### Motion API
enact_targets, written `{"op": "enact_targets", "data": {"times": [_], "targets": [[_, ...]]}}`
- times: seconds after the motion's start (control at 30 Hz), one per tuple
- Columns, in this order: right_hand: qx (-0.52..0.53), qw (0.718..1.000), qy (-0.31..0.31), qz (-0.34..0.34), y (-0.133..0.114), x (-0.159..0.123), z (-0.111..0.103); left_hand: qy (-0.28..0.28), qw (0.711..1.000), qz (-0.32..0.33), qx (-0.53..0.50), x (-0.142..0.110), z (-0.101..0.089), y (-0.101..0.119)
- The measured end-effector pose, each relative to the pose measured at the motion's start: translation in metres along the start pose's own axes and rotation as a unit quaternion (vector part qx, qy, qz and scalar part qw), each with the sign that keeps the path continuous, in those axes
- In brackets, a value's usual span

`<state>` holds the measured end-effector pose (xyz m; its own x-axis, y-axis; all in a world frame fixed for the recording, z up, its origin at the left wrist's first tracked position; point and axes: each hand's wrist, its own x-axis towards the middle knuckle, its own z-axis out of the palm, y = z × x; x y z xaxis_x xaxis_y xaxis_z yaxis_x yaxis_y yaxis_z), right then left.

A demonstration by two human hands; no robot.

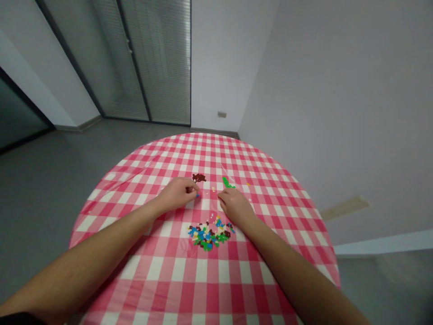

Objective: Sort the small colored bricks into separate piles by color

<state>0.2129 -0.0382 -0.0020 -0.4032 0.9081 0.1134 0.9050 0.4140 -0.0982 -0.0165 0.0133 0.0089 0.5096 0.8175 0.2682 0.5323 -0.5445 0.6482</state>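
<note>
A round table with a pink-and-white gingham cloth [203, 275] fills the lower middle of the view. On it lies a heap of tiny plastic bricks [208, 237] in blue, green, brown and yellow, just below my hands. My left hand [177, 193] is pinched at the fingertips on a small blue brick [197, 195]. Beyond it sits a little brown cluster of bricks [199, 178]. My right hand [235, 206] lies palm down on the cloth, holding nothing I can see. Its fingertips are close to a green group of bricks [227, 183].
A few loose crumbs of yellow and orange bricks are scattered between my hands. Past the table's far rim are a grey floor, pale walls and a glass door with blinds [155, 58].
</note>
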Motion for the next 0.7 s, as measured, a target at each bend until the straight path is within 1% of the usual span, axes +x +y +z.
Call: {"op": "enact_targets", "data": {"times": [0.07,0.13,0.2,0.3,0.4,0.47,0.63,0.7], "targets": [[-0.005,1.0,-0.003,-0.004,0.001,0.0,-0.001,0.084,0.993,-0.085,-0.023,0.003,-0.006,-0.006],[-0.008,1.0,-0.004,-0.015,0.0,-0.001,-0.002,0.149,0.978,-0.14,-0.049,0.007,-0.012,-0.013],[-0.005,0.999,-0.007,-0.034,-0.002,-0.003,-0.002,0.189,0.966,-0.166,-0.068,0.01,-0.017,-0.019],[0.006,0.998,-0.003,-0.066,-0.005,-0.005,-0.001,0.217,0.957,-0.177,-0.079,0.012,-0.022,-0.027],[0.017,0.996,0.021,-0.08,-0.005,-0.006,0.001,0.231,0.953,-0.177,-0.083,0.013,-0.023,-0.03],[0.025,0.996,0.036,-0.081,-0.003,-0.006,0.003,0.229,0.954,-0.175,-0.085,0.012,-0.021,-0.029],[0.051,0.994,0.043,-0.084,0.002,-0.003,0.006,0.165,0.972,-0.151,-0.072,0.009,-0.015,-0.02],[0.053,0.995,0.037,-0.078,0.003,-0.002,0.007,0.153,0.976,-0.144,-0.057,0.009,-0.013,-0.018]]}}
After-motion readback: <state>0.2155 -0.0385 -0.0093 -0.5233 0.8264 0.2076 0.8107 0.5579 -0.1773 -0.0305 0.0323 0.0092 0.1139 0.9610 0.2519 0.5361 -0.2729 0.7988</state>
